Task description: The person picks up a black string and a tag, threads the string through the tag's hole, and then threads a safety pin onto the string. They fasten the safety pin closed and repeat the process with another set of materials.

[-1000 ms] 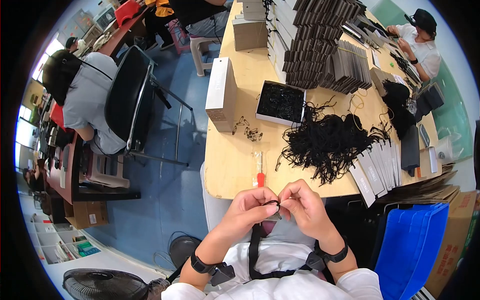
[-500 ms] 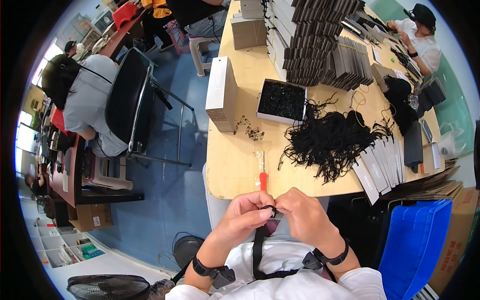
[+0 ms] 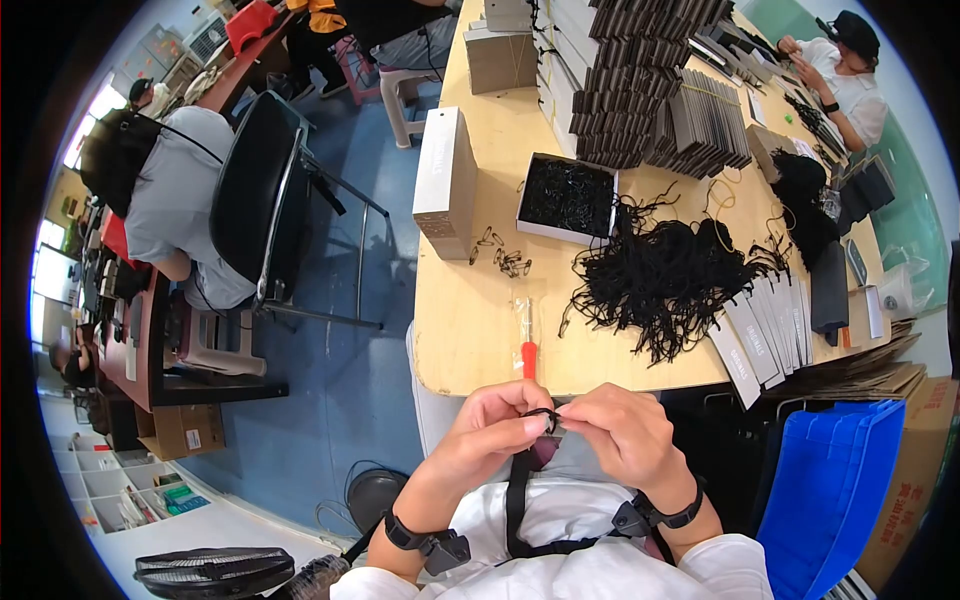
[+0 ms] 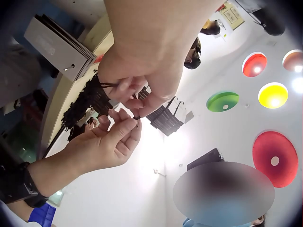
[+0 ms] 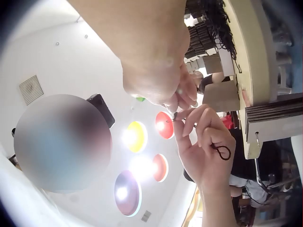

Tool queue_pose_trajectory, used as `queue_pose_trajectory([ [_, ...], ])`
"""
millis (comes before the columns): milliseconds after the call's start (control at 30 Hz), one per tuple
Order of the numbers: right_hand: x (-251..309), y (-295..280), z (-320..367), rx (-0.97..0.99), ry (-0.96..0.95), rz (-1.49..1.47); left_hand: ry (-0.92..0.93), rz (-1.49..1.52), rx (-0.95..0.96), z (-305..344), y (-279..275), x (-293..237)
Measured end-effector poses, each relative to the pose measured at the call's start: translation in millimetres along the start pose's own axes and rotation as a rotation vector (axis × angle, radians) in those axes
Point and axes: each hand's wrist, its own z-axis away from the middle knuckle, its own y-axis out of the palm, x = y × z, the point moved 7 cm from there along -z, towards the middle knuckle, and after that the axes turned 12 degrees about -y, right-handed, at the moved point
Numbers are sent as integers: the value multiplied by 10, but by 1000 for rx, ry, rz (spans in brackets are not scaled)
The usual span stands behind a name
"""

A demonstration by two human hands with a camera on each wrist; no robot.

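Both hands meet in front of the body, just off the near table edge. Between thumb and fingers, my left hand (image 3: 488,437) pinches a thin black cord (image 3: 541,412). Fingertips of my right hand (image 3: 632,432) pinch at the same spot, close against the left fingertips. In the right wrist view, a cord loop (image 5: 229,152) sticks out from the curled fingers of the left hand (image 5: 206,151). A small dark piece lies between the two hands' fingertips; I cannot tell what it is. The left wrist view shows the right hand (image 4: 106,146) with thumb and forefinger together.
A red-handled tool (image 3: 528,358) lies near the table edge, with several small safety pins (image 3: 512,263) beyond. Around them are a box of small black pieces (image 3: 568,196), a heap of black cords (image 3: 665,290), fanned grey tags (image 3: 748,350) and tall tag stacks (image 3: 625,100). A blue bin (image 3: 830,490) stands right.
The right hand has shifted slightly right, and its fingers are straighter than half a second ago. The left hand keeps its pinch on the cord.
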Motion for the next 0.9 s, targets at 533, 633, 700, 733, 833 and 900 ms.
queue_pose_trajectory([
  [533, 9, 17, 41, 17, -25, 70, 9, -12, 32, -27, -8, 54],
  [633, 51, 8, 44, -23, -67, 128, 81, -87, -15, -9, -4, 27],
  [700, 75, 1, 25, -21, -70, 153, 131, -155, -63, 1, 24, -14],
  [733, 82, 8, 18, -22, -71, 154, 198, -212, -142, 22, 24, -70],
  [833, 37, 9, 14, -65, 17, 42, 309, -331, -227, 86, 2, -143],
  [900, -41, 12, 33, -87, 148, -81, 352, -395, -233, 121, 12, -155],
])
